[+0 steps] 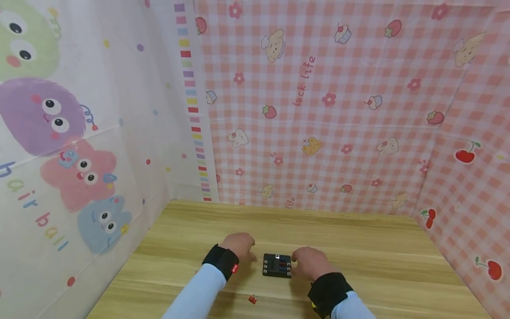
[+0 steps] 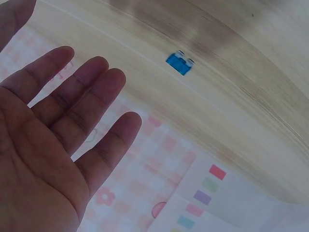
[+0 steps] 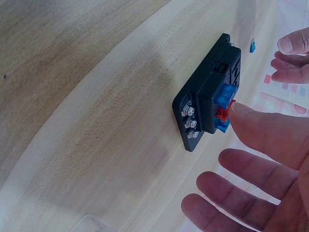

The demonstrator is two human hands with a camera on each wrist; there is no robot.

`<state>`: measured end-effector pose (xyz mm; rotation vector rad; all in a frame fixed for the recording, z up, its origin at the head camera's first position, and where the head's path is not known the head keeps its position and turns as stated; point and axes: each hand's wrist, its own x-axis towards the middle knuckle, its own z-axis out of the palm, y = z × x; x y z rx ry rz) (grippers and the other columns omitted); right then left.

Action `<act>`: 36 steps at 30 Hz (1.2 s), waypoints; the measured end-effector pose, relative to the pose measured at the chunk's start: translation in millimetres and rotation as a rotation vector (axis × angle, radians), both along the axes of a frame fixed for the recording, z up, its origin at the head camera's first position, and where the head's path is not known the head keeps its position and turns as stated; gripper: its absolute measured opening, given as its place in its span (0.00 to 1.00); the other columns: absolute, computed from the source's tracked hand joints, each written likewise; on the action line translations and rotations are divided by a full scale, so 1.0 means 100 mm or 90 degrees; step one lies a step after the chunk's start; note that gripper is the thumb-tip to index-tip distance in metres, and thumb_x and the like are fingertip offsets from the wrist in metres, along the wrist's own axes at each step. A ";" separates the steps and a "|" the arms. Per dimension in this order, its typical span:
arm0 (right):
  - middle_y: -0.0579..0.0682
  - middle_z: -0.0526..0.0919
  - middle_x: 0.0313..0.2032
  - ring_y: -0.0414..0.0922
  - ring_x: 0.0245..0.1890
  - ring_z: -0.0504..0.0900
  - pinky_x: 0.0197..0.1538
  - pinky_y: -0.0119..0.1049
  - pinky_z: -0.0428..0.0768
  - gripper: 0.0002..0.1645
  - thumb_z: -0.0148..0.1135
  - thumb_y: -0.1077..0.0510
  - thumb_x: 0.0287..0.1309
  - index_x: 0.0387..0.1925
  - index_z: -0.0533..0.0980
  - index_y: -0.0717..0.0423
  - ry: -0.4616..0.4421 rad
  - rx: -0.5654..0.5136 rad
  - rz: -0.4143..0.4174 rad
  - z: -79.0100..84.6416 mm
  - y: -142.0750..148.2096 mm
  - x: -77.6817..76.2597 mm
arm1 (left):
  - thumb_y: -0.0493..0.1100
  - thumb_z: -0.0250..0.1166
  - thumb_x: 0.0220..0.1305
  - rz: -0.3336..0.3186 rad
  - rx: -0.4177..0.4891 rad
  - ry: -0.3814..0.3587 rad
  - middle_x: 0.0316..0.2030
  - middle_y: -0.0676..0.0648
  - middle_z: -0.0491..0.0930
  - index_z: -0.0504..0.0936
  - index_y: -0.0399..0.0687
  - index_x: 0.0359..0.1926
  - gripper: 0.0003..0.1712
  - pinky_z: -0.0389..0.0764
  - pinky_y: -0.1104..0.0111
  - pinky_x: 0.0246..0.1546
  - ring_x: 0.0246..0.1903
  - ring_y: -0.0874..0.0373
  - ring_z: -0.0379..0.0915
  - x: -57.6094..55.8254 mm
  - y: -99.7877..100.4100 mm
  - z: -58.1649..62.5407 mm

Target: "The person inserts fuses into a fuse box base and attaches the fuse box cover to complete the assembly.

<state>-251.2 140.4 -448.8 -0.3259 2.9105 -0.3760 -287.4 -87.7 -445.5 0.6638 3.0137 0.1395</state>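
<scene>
A black fuse box (image 1: pixel 276 271) lies on the table between both hands. Blue blade fuses (image 3: pixel 226 95) and a red blade fuse (image 3: pixel 222 113) sit in its slots, and metal screws (image 3: pixel 190 123) line its edge. My right hand (image 1: pixel 312 263) is at the box's right side, fingers spread; its thumb (image 3: pixel 256 128) overlaps the red fuse, and whether it touches I cannot tell. To the left of the box, my left hand (image 1: pixel 240 246) holds nothing, its fingers (image 2: pixel 99 113) extended. A loose blue blade fuse (image 2: pixel 179 63) lies on the table near it.
Another loose red fuse (image 1: pixel 253 299) lies on the wooden table (image 1: pixel 358 235) in front of the box. Patterned cloth hangs (image 1: pixel 318 124) stand behind and at both sides. A transparent object (image 3: pixel 90 224) shows partly at the right wrist view's bottom edge.
</scene>
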 end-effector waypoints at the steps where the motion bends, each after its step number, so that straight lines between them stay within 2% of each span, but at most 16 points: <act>1: 0.52 0.85 0.43 0.51 0.44 0.80 0.53 0.53 0.75 0.18 0.76 0.54 0.51 0.43 0.84 0.57 0.002 0.001 0.001 0.00 0.00 0.00 | 0.53 0.75 0.55 0.001 0.005 -0.001 0.43 0.46 0.85 0.86 0.42 0.47 0.24 0.78 0.58 0.48 0.45 0.52 0.80 -0.01 -0.01 0.00; 9: 0.52 0.85 0.43 0.52 0.44 0.80 0.52 0.53 0.76 0.18 0.76 0.54 0.51 0.43 0.84 0.57 0.014 0.002 0.003 -0.01 0.00 0.01 | 0.50 0.75 0.55 0.025 0.034 -0.007 0.40 0.46 0.85 0.86 0.40 0.45 0.22 0.79 0.57 0.45 0.41 0.51 0.81 -0.06 -0.15 0.01; 18: 0.52 0.85 0.43 0.51 0.44 0.80 0.53 0.53 0.75 0.19 0.76 0.54 0.50 0.43 0.84 0.56 0.006 -0.006 -0.006 -0.03 -0.01 -0.01 | 0.49 0.74 0.56 0.053 0.055 -0.007 0.44 0.44 0.85 0.86 0.39 0.47 0.22 0.78 0.56 0.49 0.47 0.48 0.80 -0.11 -0.33 0.00; 27: 0.52 0.85 0.44 0.52 0.44 0.79 0.54 0.54 0.74 0.19 0.76 0.55 0.50 0.44 0.84 0.56 0.001 -0.013 -0.013 -0.05 -0.01 -0.03 | 0.45 0.74 0.56 0.077 0.084 -0.009 0.32 0.48 0.84 0.85 0.40 0.35 0.12 0.78 0.59 0.36 0.31 0.56 0.77 -0.07 -0.46 0.00; 32: 0.53 0.85 0.44 0.52 0.44 0.80 0.53 0.55 0.75 0.19 0.77 0.55 0.50 0.44 0.84 0.57 0.006 -0.016 -0.011 -0.06 -0.01 -0.01 | 0.43 0.73 0.57 0.088 0.077 0.009 0.26 0.50 0.81 0.82 0.44 0.27 0.10 0.74 0.62 0.30 0.25 0.58 0.72 -0.13 -0.52 -0.08; 36: 0.53 0.85 0.44 0.52 0.44 0.80 0.53 0.54 0.75 0.18 0.76 0.55 0.50 0.43 0.84 0.57 0.010 -0.015 -0.013 -0.07 -0.01 -0.01 | 0.42 0.73 0.57 0.080 0.068 0.034 0.27 0.49 0.82 0.83 0.43 0.28 0.08 0.77 0.60 0.32 0.27 0.57 0.74 -0.18 -0.54 -0.16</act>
